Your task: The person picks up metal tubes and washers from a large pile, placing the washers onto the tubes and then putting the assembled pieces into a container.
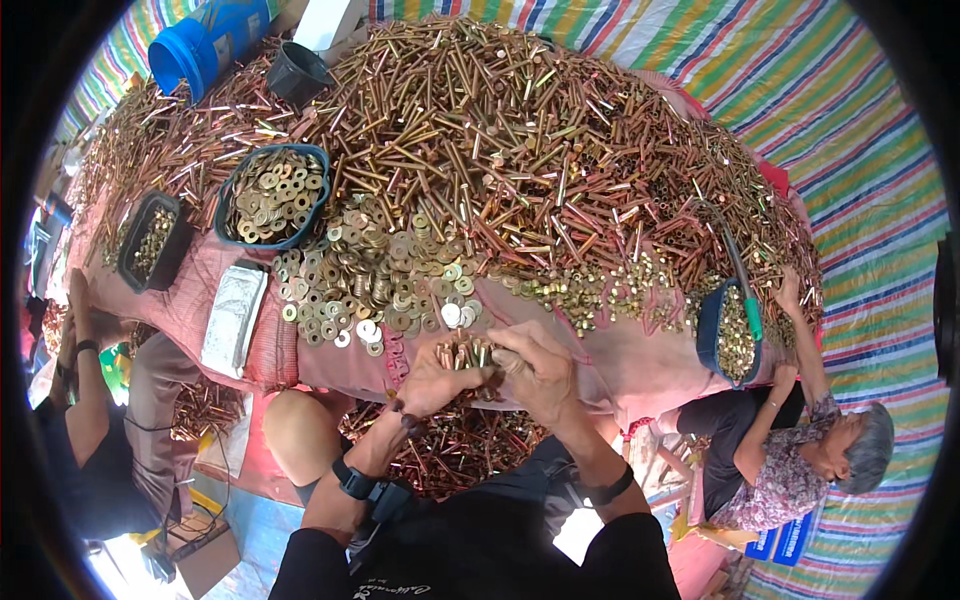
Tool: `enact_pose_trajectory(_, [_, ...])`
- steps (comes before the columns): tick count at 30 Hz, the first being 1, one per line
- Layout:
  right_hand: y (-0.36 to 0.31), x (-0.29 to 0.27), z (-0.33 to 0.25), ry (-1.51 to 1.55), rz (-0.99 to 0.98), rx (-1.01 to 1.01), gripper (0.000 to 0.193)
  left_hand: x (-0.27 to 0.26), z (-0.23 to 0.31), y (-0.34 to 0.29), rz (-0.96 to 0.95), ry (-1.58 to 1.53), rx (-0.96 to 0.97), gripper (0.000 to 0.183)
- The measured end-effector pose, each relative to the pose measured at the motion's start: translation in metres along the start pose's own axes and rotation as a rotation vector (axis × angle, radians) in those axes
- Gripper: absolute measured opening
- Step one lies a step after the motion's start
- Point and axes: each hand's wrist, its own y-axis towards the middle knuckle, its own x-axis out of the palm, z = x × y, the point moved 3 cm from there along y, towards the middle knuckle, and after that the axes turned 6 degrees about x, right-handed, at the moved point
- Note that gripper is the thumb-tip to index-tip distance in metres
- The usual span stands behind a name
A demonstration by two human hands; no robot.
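Down at the near edge of the pink cloth [620, 358], as the head view is showing it, the person's left hand [435, 380] is curling its thumb and fingers around a bunch of bolts [465, 352]. The right hand [541, 370] is meeting it from the other side, its fingers bent in against the bunch; whether they are pinching a single piece, I cannot tell. Just beyond the hands, loose washers [375, 265] are lying in a shiny heap, and a blue bowl [221, 212] full of more washers is sitting beside them. Small nuts [575, 298] are spreading to the right, toward a dark blue bin [708, 345] holding more, with a green-handled tool [754, 318] leaning by it. A great mound of bolts [520, 130] is covering the far part of the cloth, and more pieces [445, 455] are lying below the forearms. Over at the right, a co-worker [770, 455] in a patterned top is reaching one hand to the mound's edge; on the left, another person's forearm [90, 400] is resting near a black tray [128, 258].
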Motion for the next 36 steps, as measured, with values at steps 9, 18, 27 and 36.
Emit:
enact_pose_trajectory(9, [0.004, -0.003, 0.0, 0.01, 0.013, 0.036, 0.019, 0.0, 0.003, 0.0, -0.061, 0.06, -0.01, 0.027])
enact_pose_trajectory(18, [0.006, -0.01, -0.01, -0.108, -0.063, -0.096, 0.023, 0.001, 0.005, -0.001, -0.063, 0.125, 0.006, 0.025])
enact_pose_trajectory(27, [0.005, -0.008, 0.006, 0.041, -0.023, 0.026, 0.017, 0.004, 0.005, -0.002, -0.053, 0.066, -0.027, 0.026])
enact_pose_trajectory(36, [0.001, -0.009, -0.003, 0.071, -0.069, 0.254, 0.018, 0.001, 0.003, -0.003, -0.057, 0.039, -0.023, 0.027])
